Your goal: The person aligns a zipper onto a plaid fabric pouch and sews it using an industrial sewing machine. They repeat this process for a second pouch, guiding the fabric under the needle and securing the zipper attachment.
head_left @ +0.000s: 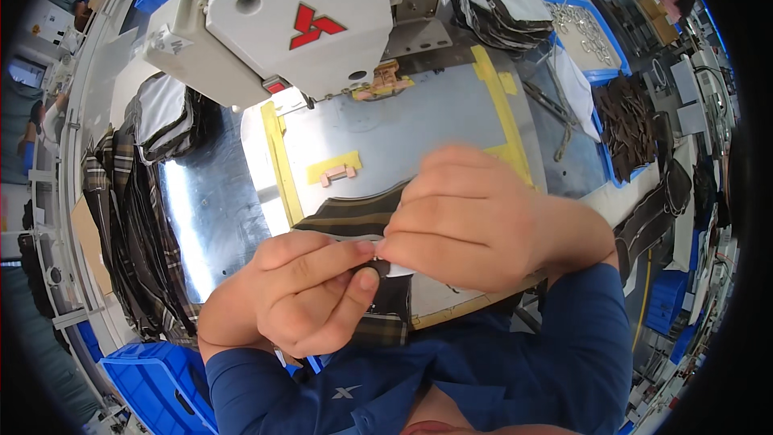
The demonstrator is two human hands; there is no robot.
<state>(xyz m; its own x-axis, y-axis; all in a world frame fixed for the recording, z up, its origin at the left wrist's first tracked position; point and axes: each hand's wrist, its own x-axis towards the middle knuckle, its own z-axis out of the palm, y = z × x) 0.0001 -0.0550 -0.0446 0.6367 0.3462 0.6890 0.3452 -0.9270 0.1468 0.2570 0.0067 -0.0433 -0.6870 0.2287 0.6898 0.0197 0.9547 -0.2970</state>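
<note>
My left hand [310, 290] is closed in a pinch on a small dark piece [382, 267], which has a bit of metal at its top. My right hand [467, 225] meets it there with bent, pinched fingers that hide most of what they hold. Under both hands lies a striped dark fabric piece [338, 213] with a pale panel, over the near edge of a plate [386, 133] edged with yellow tape. A small pinkish fixture [338, 174] sits on the plate. Above it is a white sewing machine head [298, 24].
Plaid fabric [121, 234] and stacked pieces [165, 117] lie at left; another stack [495, 4] at back right. Blue trays hold metal fittings [584, 32] and dark strips [624, 125]. Scissors-like metal tools [555, 113] lie right of the plate. A blue crate [153, 379] sits lower left.
</note>
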